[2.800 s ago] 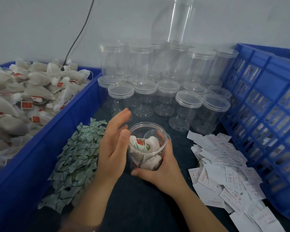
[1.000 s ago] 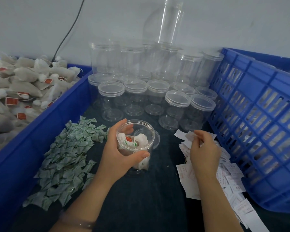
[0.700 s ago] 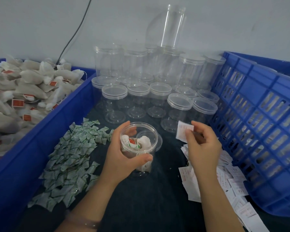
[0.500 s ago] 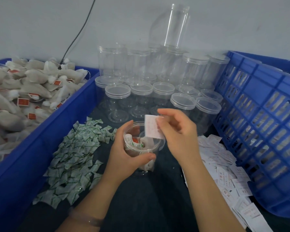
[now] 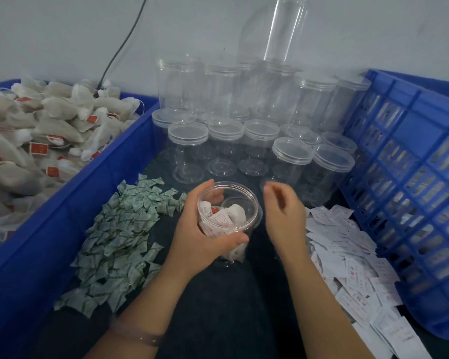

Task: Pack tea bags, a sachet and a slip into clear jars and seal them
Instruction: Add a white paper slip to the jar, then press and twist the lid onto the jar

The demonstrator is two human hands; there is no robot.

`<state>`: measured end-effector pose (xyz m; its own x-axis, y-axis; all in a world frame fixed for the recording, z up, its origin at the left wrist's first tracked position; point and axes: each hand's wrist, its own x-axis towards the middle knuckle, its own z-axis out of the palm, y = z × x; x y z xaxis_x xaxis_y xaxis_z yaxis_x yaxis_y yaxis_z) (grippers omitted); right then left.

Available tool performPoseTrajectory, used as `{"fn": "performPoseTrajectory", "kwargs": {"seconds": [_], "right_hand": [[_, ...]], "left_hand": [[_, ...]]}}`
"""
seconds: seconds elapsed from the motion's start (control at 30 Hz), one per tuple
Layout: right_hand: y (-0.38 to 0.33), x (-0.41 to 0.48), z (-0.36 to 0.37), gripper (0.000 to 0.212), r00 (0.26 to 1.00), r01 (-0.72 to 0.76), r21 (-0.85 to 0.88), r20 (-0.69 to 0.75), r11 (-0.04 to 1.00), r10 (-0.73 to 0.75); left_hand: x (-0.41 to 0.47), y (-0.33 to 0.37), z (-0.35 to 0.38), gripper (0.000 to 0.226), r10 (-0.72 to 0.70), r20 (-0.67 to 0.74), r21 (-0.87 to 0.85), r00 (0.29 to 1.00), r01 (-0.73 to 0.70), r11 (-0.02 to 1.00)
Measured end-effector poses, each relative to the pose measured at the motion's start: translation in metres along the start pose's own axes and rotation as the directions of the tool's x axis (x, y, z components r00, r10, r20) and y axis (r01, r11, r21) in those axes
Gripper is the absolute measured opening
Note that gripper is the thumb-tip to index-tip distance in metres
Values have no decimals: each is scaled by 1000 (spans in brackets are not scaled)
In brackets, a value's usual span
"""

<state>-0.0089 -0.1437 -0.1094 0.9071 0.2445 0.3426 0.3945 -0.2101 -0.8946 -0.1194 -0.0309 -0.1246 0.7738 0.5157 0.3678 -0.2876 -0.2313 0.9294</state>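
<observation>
Left hand (image 5: 200,244) grips the open jar (image 5: 255,206), slip (image 5: 222,219) atop its tea bags (image 5: 237,213), in the bare worktop (image 5: 218,307) strip between sachet heap (image 5: 119,234) and paper pile (image 5: 347,257); right hand (image 5: 285,216) hangs slack and empty beside the rim.

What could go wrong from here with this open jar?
The slip lies on top of the tea bags in the open jar, which the left hand grips; it might catch at the rim when the jar is sealed. The right hand, blurred and holding nothing, hangs close to the stacked empty jars; a hasty reach could topple them.
</observation>
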Motion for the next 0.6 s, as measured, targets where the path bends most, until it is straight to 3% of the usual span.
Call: {"fn": "performPoseTrajectory", "kwargs": {"seconds": [0.03, 0.1, 0.27, 0.37, 0.6], "right_hand": [[12, 1, 0, 27, 994, -76, -166, 61, 983, 87], [30, 0, 4, 44, 971, -95, -411, 162, 907, 175], [33, -4, 15, 55, 966, -2, -480, 227, 877, 126], [34, -6, 12, 54, 976, -22, -382, 193, 924, 103], [17, -12, 11, 46, 994, 28, 108, 100, 994, -39]], "left_hand": [[0, 0, 0, 92, 0, 2, 0, 1000, 0, 1000], [0, 1, 0, 92, 4, 7, 3, 1000, -4, 1000], [0, 2, 0, 91, 14, 14, -2, 1000, -13, 1000], [0, 3, 0, 89, 25, 13, -1, 1000, -25, 1000], [2, 3, -2, 88, 27, 9, -31, 1000, -27, 999]]}}
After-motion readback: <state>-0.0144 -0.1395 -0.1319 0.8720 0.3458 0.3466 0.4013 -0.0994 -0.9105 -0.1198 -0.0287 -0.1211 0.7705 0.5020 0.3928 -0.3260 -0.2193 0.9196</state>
